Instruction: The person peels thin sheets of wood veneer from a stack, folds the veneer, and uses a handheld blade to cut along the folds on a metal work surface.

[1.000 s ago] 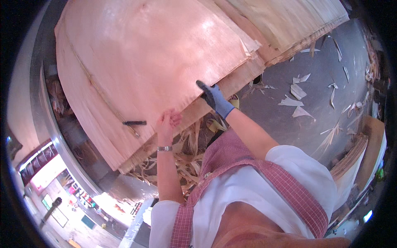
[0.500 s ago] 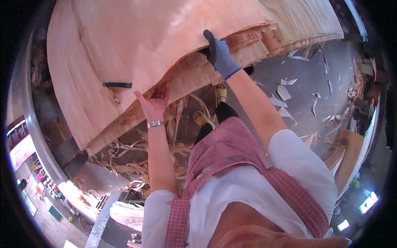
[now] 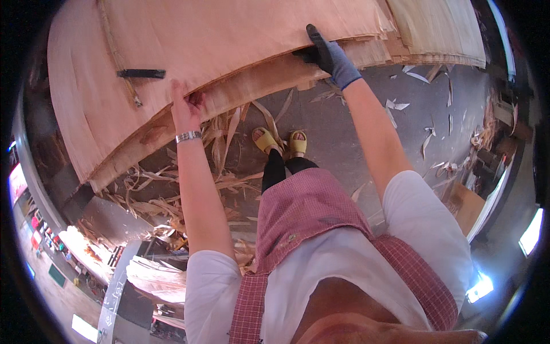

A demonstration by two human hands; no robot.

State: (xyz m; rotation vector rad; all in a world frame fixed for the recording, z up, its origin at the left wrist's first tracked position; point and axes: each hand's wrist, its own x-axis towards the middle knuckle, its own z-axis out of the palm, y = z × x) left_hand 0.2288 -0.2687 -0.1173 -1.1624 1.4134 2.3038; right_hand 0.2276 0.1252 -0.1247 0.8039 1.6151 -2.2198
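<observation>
Where the large pinkish wood sheet [image 3: 229, 34] spans the upper left and centre, I've got a thin strip [image 3: 110, 43] lying on it, toward its left side. A short black bar [image 3: 146, 74] sits with one end over that strip; can't tell what it is. Lower left, a bundle of pale wood pieces [image 3: 154, 278], well apart from the sheet.

Next, left hand [image 3: 186, 109], bare, metal wristband [image 3: 188, 136] — I read its grip as closed on the sheet's near edge, thumb on top, fingers partly hidden under it. Curled wood strips [image 3: 223, 137] litter the floor [image 3: 338, 143] below that edge.

Middle: yellow slippers [image 3: 264, 139], then a pink apron [image 3: 309, 206] nearer the camera. More layers [image 3: 263, 85] lie under the sheet; its edge stands off them between the hands, gap visible.

Right hand [image 3: 329, 57], gloved in blue and black — grip closed on the same edge, thumb above, fingers underneath. Far right, scraps [image 3: 396, 105] on the floor, paler sheets [image 3: 441, 28] above them.
</observation>
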